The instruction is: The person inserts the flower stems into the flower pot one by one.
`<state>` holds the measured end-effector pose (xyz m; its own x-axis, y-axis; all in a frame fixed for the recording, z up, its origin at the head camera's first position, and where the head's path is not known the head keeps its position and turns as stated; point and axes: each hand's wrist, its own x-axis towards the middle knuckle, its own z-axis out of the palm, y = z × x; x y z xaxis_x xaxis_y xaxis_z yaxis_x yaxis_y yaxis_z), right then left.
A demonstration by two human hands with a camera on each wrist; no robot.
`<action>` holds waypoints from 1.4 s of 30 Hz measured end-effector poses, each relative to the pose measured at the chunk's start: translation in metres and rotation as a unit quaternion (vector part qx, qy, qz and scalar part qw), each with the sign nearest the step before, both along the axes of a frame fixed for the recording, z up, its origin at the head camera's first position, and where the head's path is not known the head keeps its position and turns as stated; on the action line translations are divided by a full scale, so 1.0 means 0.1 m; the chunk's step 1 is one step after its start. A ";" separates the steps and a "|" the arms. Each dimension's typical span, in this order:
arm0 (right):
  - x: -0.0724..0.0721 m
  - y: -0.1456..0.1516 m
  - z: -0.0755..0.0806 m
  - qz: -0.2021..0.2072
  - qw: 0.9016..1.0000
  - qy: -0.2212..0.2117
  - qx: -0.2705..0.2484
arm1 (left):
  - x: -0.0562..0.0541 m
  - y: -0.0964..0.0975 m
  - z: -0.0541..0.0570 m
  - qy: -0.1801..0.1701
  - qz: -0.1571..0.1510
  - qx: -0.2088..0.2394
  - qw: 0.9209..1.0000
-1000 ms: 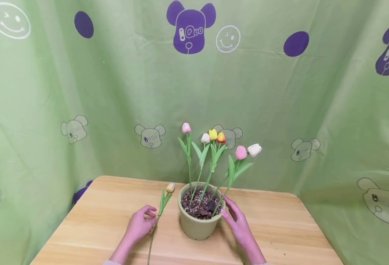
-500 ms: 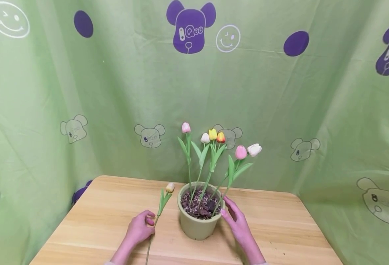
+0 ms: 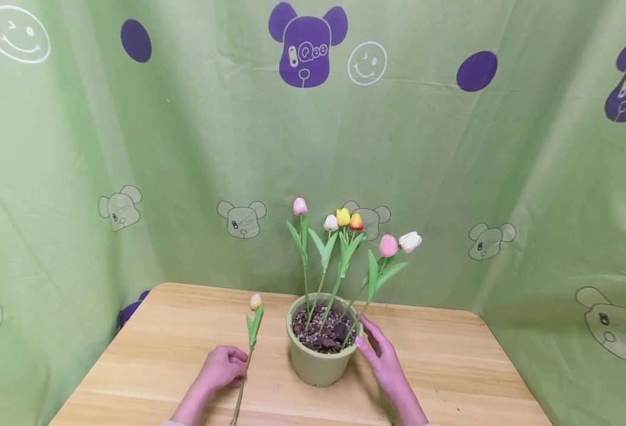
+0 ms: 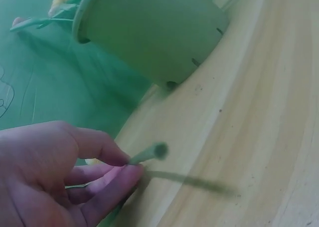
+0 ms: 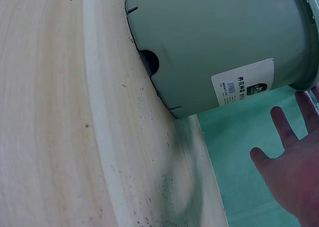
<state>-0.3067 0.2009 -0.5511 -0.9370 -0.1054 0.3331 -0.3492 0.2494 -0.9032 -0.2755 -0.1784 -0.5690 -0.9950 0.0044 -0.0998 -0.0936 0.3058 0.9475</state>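
Between its thumb and fingertips, my left hand (image 3: pixel 221 368) pinches the stem of a single tulip (image 3: pixel 255 303) with a pale yellow-white bloom, left of the pot. The left wrist view shows the cut end of its green stem (image 4: pixel 158 151) poking past the fingertips. A light green flowerpot (image 3: pixel 317 365) stands upright, holding dark soil and several tulips in pink, white, yellow and orange-red. My right hand (image 3: pixel 384 358) rests against the pot's right rim. In the right wrist view several of its fingers (image 5: pixel 285 129) are straight and spread; the rest are cut off by the frame edge.
The pot stands on a wooden table (image 3: pixel 446 378), with dark soil crumbs scattered near its base. A green patterned curtain (image 3: pixel 430 148) hangs behind the table and on both sides. The pot bears a white label (image 5: pixel 244 82).
The left hand has drawn slightly back toward the person. The tulip in it has turned, its bloom swinging left and more upright. The right hand and pot have stayed put.
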 end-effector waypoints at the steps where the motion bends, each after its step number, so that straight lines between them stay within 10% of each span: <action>1: 0.00 0.00 0.00 0.000 1.000 0.000 0.000 | 0.01 -0.01 0.00 -0.003 -0.001 0.008 1.000; 20: 0.01 0.02 -0.01 0.006 1.000 -0.001 -0.004 | -0.01 0.00 0.07 0.047 0.060 0.075 0.994; 42: 0.01 0.00 0.02 0.012 1.000 -0.005 -0.009 | -0.05 0.20 0.69 0.161 0.058 0.121 0.978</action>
